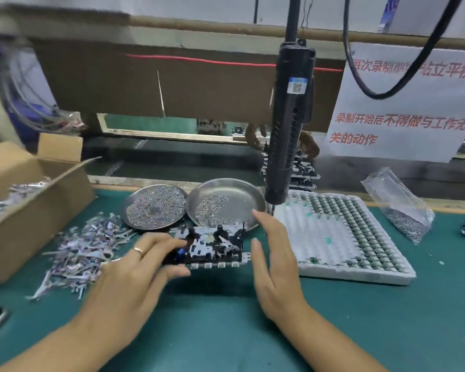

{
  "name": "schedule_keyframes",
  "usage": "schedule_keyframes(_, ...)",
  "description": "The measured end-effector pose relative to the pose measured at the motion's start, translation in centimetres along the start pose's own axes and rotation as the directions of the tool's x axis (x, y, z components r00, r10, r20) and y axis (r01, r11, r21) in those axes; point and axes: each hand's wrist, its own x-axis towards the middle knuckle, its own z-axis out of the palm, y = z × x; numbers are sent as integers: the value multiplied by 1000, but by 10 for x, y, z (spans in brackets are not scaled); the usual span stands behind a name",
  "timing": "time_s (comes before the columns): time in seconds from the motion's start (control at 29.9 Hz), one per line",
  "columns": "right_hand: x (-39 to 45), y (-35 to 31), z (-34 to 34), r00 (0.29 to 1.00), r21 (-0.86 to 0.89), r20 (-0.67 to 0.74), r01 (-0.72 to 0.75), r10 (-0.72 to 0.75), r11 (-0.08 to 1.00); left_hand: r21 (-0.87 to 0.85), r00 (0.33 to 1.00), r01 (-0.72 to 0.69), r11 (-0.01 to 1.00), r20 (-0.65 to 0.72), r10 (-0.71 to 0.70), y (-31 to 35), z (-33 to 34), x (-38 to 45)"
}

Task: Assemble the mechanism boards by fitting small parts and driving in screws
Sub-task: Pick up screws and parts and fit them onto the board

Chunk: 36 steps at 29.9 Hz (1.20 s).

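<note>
- The green bench mat [226,331] carries everything; a cardboard box [24,200] of metal parts stands at the far left, with a loose heap of stamped metal pieces [78,251] spilling beside it.
- A white foam tray [344,237] of small green parts lies to the right, touching nothing in hand but close beside the right hand.
- An electric screwdriver [287,130] hangs upright above the tray's near-left corner, its tip just above and behind the right hand.
- Two round metal dishes hold screws: the left dish [156,205] is well filled, the right dish [226,202] thinly.
- The mechanism board [215,245] lies in front of the dishes, long axis running left to right, between the two hands.
- The left hand [134,275] grips the board's left end, fingers curled over it.
- The right hand [274,264] stands edge-on with straight, spread fingers holding nothing, just beside the board's right end; it is the nearer to the screwdriver and to the thin dish.
- A clear bag of screws [403,210] sits at far right.
</note>
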Motion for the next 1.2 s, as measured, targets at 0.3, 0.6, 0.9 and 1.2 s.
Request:
schedule_keyframes(0.3,-7,-3,3,765,-252,585,487,-269,836,51,979,93,994,178,-101,-5,5,-26)
schedule_keyframes(0.6,-7,-2,4,824,-325,540,391,-171,861,490,960,196,849,83,-269,-75,-7,2)
schedule_keyframes(0.9,-9,-3,4,864,-415,478,378,-155,828,376,923,330,866,62,-379,-83,0,6)
schedule_keyframes(1.2,-6,-4,4,971,-274,170,211,-169,938,-286,949,292,913,-33,-314,-52,-8,26)
